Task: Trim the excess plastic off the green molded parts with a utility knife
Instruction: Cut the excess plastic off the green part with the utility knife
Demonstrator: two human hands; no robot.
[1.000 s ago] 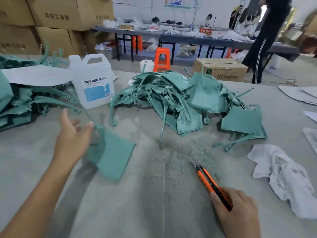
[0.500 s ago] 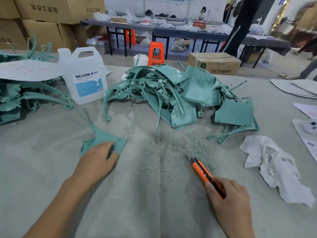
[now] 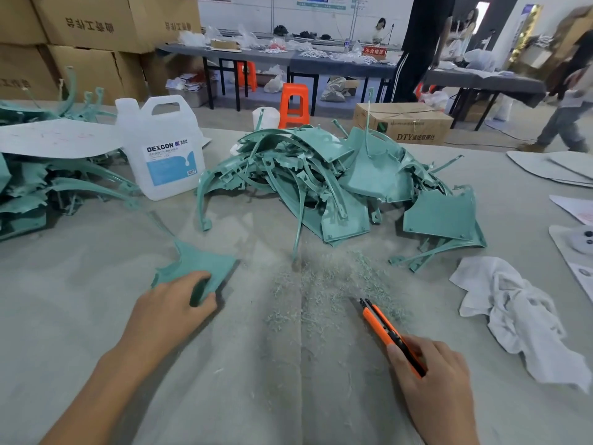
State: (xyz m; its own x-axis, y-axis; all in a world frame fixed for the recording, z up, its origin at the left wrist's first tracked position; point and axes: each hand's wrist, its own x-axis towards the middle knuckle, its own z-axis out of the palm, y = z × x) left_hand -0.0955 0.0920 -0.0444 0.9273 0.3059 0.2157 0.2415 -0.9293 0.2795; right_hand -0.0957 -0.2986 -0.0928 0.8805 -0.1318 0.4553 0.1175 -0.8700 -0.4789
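Observation:
My left hand (image 3: pixel 175 301) grips the near edge of a green molded part (image 3: pixel 200 263), a flat plate with a long thin arm running up to the left; it lies on the grey table. My right hand (image 3: pixel 431 377) holds an orange utility knife (image 3: pixel 390 334), its tip pointing up-left over a patch of green shavings (image 3: pixel 333 284). A big heap of green molded parts (image 3: pixel 337 184) lies beyond the shavings. A second stack of green parts (image 3: pixel 29 187) sits at the far left.
A white DEXCON jug (image 3: pixel 162 149) stands behind the held part. A crumpled white cloth (image 3: pixel 519 316) lies at the right. Grey flat sheets (image 3: pixel 555 167) lie at the far right. Cardboard boxes (image 3: pixel 96 36) stand behind the table; people move in the background.
My left hand brought the green part down from the air onto the table and now grips its near edge. The knife hand stayed nearly still.

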